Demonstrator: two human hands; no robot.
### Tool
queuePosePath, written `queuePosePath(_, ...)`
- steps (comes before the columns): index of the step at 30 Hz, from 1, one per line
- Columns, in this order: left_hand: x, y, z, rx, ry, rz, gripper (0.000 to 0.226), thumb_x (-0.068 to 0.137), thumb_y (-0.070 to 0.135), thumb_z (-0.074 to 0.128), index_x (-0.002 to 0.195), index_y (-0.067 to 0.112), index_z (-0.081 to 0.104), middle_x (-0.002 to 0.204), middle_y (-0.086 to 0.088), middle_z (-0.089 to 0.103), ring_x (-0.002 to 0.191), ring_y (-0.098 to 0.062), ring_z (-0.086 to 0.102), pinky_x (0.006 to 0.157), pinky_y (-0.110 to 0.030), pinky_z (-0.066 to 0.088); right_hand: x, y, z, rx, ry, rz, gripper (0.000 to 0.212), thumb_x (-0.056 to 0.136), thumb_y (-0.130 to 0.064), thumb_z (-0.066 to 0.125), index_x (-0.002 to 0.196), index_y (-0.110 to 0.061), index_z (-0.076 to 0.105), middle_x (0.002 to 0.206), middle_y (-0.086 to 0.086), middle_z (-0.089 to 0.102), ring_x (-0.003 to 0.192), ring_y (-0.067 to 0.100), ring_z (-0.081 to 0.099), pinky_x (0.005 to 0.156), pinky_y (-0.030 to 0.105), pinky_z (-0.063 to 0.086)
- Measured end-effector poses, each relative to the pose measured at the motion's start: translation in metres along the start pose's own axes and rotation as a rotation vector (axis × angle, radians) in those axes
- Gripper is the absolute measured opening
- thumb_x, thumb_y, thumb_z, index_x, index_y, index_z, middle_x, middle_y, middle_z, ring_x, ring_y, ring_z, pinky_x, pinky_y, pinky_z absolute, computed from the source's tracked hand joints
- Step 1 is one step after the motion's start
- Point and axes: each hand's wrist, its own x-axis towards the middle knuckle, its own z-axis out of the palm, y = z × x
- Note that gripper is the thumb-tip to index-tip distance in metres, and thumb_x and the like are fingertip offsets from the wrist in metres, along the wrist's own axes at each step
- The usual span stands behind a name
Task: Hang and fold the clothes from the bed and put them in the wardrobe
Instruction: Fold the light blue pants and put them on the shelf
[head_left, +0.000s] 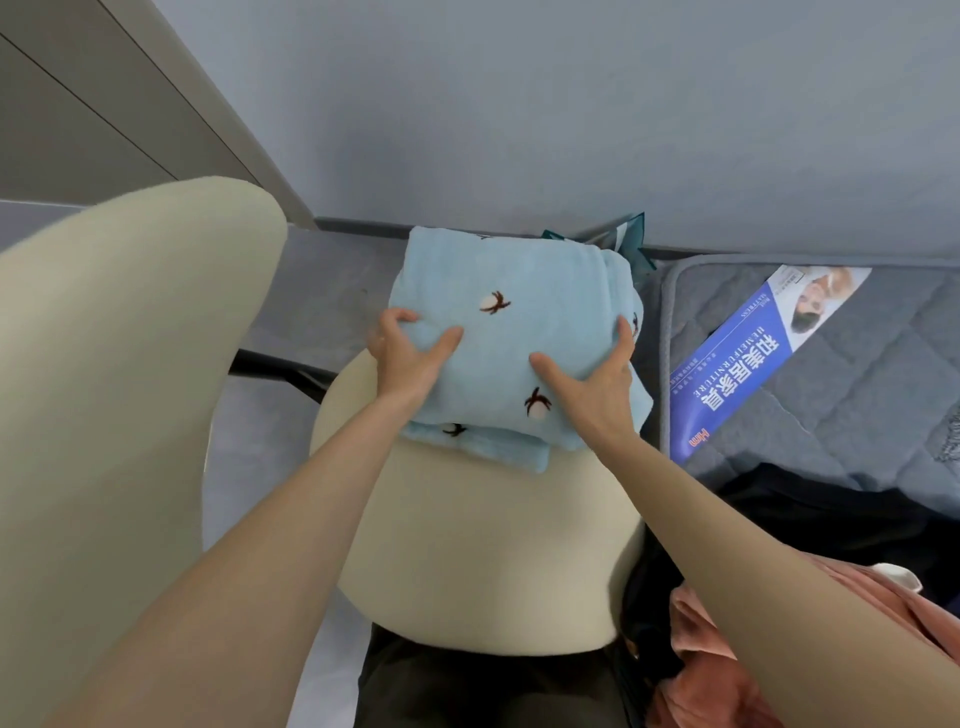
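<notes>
Pale grey wall fills the top of the frame, with grey floor below it and a quilted grey mattress (852, 374) at the right edge bearing a blue printed label (737, 364). At centre, a folded light-blue garment (514, 338) with small brown motifs sits over the far part of a cream round seat (483, 545). The left hand (410, 358) grips its left edge, fingers curled over the side and thumb spread on top. The right hand (597, 384) grips the right edge likewise. Dark clothes (831, 514) and a pink garment (706, 670) lie at lower right.
</notes>
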Motion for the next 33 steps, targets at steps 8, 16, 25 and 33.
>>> queuePosePath(8, -0.013, -0.029, -0.003, -0.077, -0.015, -0.111, 0.069, 0.074, 0.042, 0.078, 0.113, 0.032, 0.022, 0.097, 0.02, 0.047, 0.095, -0.014, 0.054, 0.082, -0.025, 0.039, 0.011, 0.018, -0.012, 0.038, -0.126, 0.113, 0.114, 0.058, -0.048, 0.085, 0.144, -0.047, 0.01, 0.137, -0.006, 0.045, 0.118, 0.022, 0.046, 0.094, 0.04, 0.043)
queuePosePath(16, -0.099, -0.057, -0.018, -0.022, 0.04, -0.383, 0.087, 0.07, 0.039, 0.081, 0.131, 0.025, 0.021, 0.137, -0.01, 0.03, 0.117, -0.027, 0.039, 0.093, -0.036, 0.038, -0.027, 0.04, -0.033, -0.187, -0.356, 0.23, 0.111, 0.062, -0.043, 0.085, 0.144, -0.038, 0.011, 0.14, 0.001, 0.037, 0.129, 0.029, 0.034, 0.109, 0.046, 0.032)
queuePosePath(25, -0.074, -0.06, -0.016, -0.108, 0.001, -0.137, 0.12, 0.045, 0.071, 0.077, 0.143, 0.036, 0.018, 0.127, 0.018, 0.044, 0.117, -0.01, 0.047, 0.1, -0.035, 0.042, -0.031, 0.035, -0.02, -0.252, -0.194, 0.014, 0.12, 0.051, -0.081, 0.065, 0.143, -0.049, -0.005, 0.148, 0.005, 0.034, 0.135, 0.032, 0.032, 0.111, 0.054, 0.027)
queuePosePath(33, -0.07, -0.077, 0.005, -0.143, 0.092, -0.145, 0.109, 0.046, 0.08, 0.072, 0.137, 0.045, 0.021, 0.12, 0.027, 0.046, 0.105, -0.005, 0.049, 0.088, -0.026, 0.037, -0.014, 0.049, -0.011, -0.147, -0.294, -0.03, 0.111, 0.055, -0.076, 0.072, 0.139, -0.056, 0.003, 0.126, -0.018, 0.041, 0.111, 0.017, 0.047, 0.09, 0.035, 0.038)
